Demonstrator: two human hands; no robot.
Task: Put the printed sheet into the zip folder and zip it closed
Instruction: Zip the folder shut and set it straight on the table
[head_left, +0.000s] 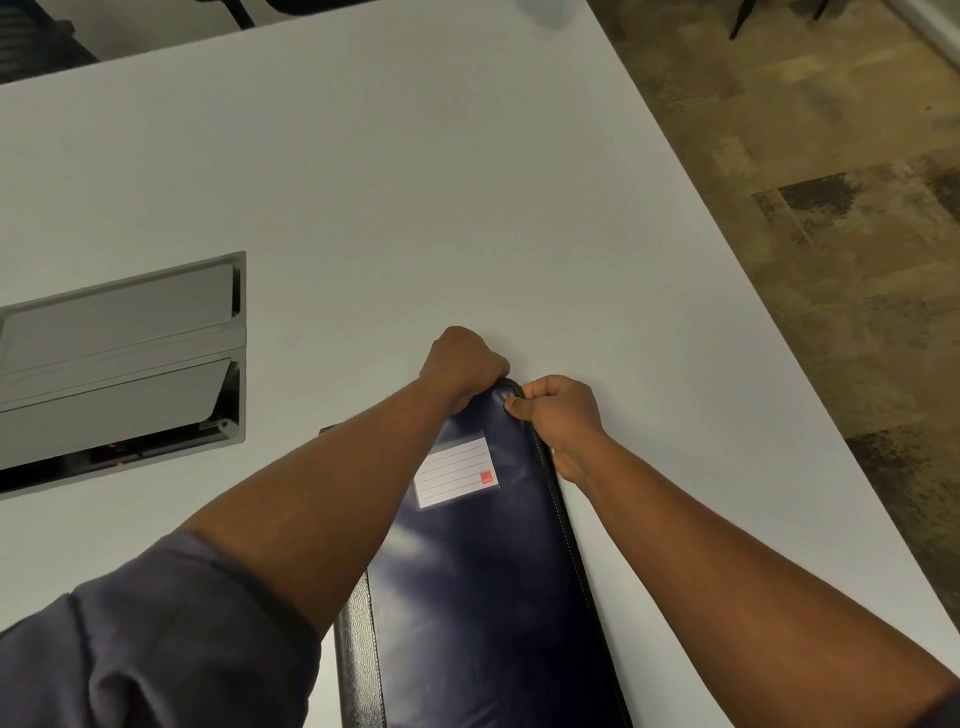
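Both forearms reach to the zip folder's (483, 571) far corner; the left hand (460, 364) fists around it, the right hand (558, 421) pinches its zipper edge. The folder lies lengthwise away from the person on the white table (467, 182).

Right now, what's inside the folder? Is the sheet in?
Cannot tell: the dark blue folder is opaque, and no sheet shows anywhere. On top sits a label card. The left hand and right hand grip its far corner, hiding the zip there.
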